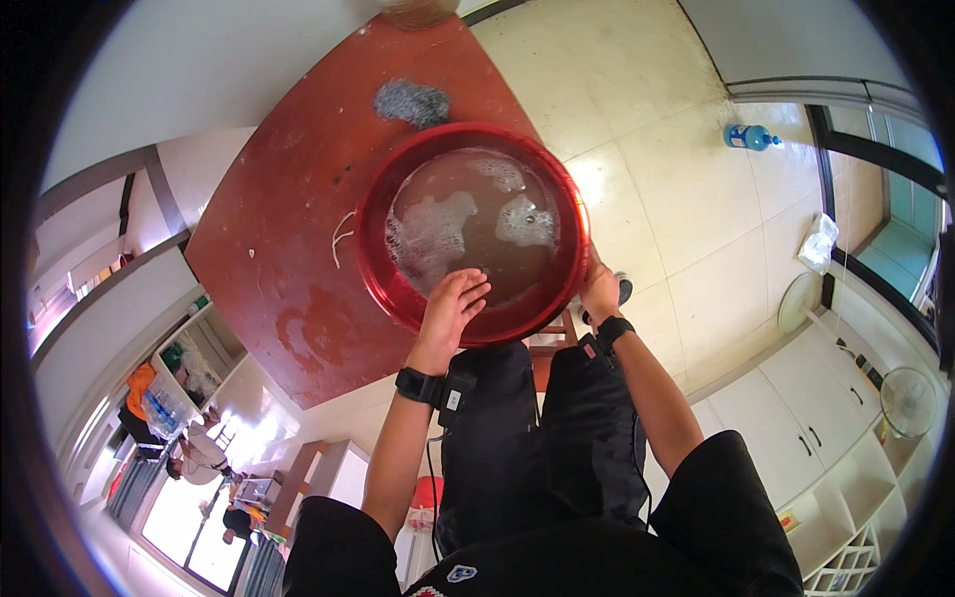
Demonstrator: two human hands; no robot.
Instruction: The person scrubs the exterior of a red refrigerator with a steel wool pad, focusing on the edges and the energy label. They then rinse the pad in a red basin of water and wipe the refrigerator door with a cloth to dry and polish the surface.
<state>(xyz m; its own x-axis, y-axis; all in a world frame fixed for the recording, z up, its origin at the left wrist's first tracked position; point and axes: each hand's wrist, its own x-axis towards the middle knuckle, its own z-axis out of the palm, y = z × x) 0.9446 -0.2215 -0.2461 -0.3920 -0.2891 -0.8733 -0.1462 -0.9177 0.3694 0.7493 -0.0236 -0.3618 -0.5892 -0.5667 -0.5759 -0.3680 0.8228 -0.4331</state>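
Note:
A round red metal basin [371, 287] with murky, foamy water [485, 239] stands at the edge of a red table [276, 216]. My left hand [453, 310] hovers over or rests at the basin's near side, holding nothing visible, fingers slightly apart. Around the basin's right outer side, my right hand [599, 287] grips the wall, its fingers partly hidden by the basin. A grey scouring or cloth-like wad [412, 104] lies on the table just beyond the basin. Left of the basin lies a thin white string [342, 239].
Wet patches mark the table's near left part. A blue bottle [750, 138] lies on the tiled floor at the right, near a white plastic packet [818, 242]. White cabinets [798, 403] line the lower right. Two people [200, 457] are far off at the lower left.

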